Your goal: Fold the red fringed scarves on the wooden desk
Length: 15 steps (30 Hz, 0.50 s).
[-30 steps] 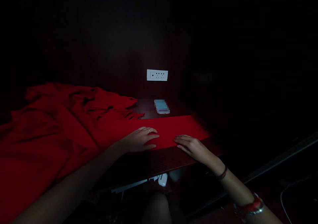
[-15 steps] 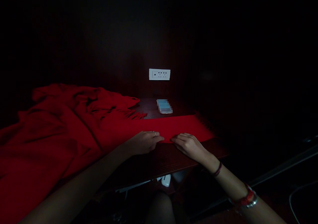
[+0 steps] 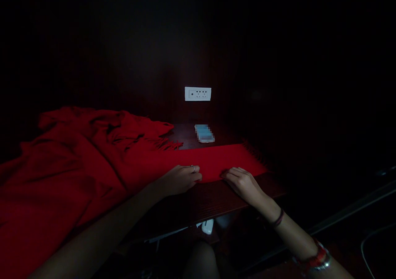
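Note:
A red fringed scarf [image 3: 213, 159] lies across the dark wooden desk [image 3: 210, 198]. Its right part is a flat, narrow strip ending in fringe, while the left part is a loose, wrinkled heap hanging over the front edge. My left hand [image 3: 182, 179], with a ring on one finger, has its fingers closed on the strip's near edge. A short way to the right, my right hand [image 3: 243, 183] pinches the same edge, fingers bent together. The fingertips of both hands are partly hidden in the dim light.
Behind the strip a phone-like flat object [image 3: 204, 133], its face blurred, lies on the desk. A white socket panel [image 3: 198, 94] is on the dark back wall. Under the desk edge a white object [image 3: 207, 226] shows near my knee [image 3: 202, 260]. The right side is very dark.
My right hand has slid a little to the right along the scarf's edge, widening the gap between my hands. My left hand's fingers have curled in more.

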{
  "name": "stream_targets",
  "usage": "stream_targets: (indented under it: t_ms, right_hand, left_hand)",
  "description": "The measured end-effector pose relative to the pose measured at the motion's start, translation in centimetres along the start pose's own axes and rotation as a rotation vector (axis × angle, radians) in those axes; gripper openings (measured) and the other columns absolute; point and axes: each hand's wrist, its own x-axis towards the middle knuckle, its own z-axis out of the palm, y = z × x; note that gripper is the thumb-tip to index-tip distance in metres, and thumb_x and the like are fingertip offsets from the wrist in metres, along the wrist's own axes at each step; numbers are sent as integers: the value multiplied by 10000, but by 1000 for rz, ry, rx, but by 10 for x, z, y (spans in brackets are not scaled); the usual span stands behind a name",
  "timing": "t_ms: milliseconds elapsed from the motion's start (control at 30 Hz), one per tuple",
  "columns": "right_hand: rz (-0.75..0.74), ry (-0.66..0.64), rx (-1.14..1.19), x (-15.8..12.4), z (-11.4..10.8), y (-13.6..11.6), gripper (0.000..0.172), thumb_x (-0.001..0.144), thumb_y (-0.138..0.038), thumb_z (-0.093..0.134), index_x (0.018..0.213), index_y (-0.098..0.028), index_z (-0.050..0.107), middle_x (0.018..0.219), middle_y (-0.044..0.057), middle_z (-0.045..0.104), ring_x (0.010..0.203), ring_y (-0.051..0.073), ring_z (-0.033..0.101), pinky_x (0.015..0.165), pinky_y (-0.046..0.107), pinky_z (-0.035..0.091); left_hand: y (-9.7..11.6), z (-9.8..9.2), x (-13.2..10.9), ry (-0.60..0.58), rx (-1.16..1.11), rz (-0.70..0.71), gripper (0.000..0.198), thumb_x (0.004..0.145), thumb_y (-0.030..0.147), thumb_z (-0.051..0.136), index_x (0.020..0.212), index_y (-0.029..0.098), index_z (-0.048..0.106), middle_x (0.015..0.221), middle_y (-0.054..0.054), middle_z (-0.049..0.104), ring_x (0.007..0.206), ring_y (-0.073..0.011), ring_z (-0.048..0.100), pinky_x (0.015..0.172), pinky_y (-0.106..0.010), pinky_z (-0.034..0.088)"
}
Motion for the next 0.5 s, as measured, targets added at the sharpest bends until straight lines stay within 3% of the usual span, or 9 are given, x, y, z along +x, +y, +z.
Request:
stream_targets:
  t_ms: [367, 500]
  right_hand:
    - [-5, 36, -74, -6, 5, 8, 182, 817, -167, 373, 727, -161, 530, 684, 34, 520, 624, 122, 444, 607, 239, 352]
    - [20, 22, -31, -6, 2, 7, 190, 819, -167, 364, 743, -157, 537, 702, 42, 526, 639, 130, 456, 620, 253, 373]
  left_hand:
    - [-4, 5, -1, 11, -101, 35, 192, 847, 312, 322, 787, 191, 458, 799, 5, 510, 723, -126, 488, 618, -230, 362]
    - [-3, 2, -2, 54, -159, 57, 120, 817, 256, 378, 777, 181, 464, 949, -20, 501, 861, -143, 472, 757, -264, 352]
